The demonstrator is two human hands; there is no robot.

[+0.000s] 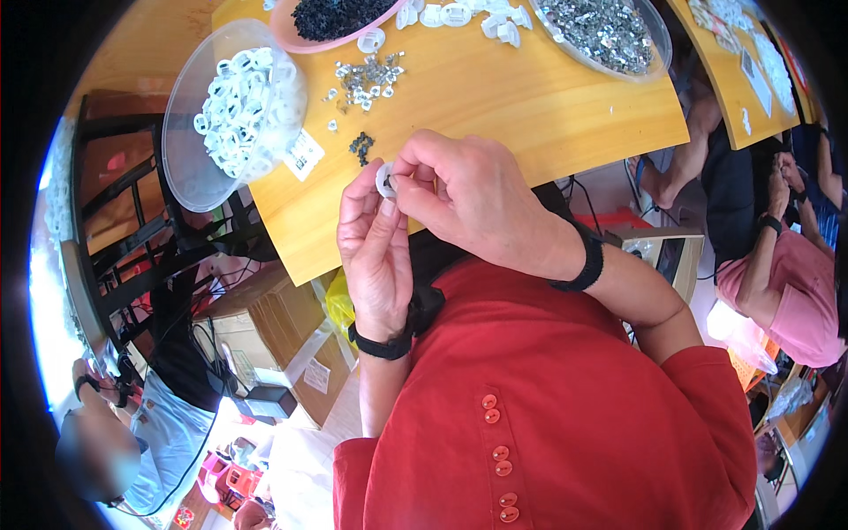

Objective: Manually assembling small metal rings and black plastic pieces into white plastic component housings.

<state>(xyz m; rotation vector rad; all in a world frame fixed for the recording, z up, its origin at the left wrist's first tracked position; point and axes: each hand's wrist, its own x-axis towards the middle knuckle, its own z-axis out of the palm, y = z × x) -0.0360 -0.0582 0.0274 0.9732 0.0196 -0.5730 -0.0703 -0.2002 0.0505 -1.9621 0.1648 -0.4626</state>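
My left hand (378,247) holds a small white round plastic part (384,182) between thumb and fingers, just over the table's near edge. The fingertips of my right hand (473,190) are pinched together against the part's right side. Something dark shows at the part's middle; whether my right fingers hold a separate small piece is hidden. Just beyond the left fingertips lies a little heap of black pieces (361,147). Farther back, small shiny metal pieces (369,81) are scattered on the wooden table (495,97).
A clear tub (173,119) of white round parts overhangs the table's left edge. At the back stand a pink bowl (281,34) of black pieces and a clear bowl (664,62) of metal pieces, with loose white parts (455,14) between them. Co-workers sit at both sides.
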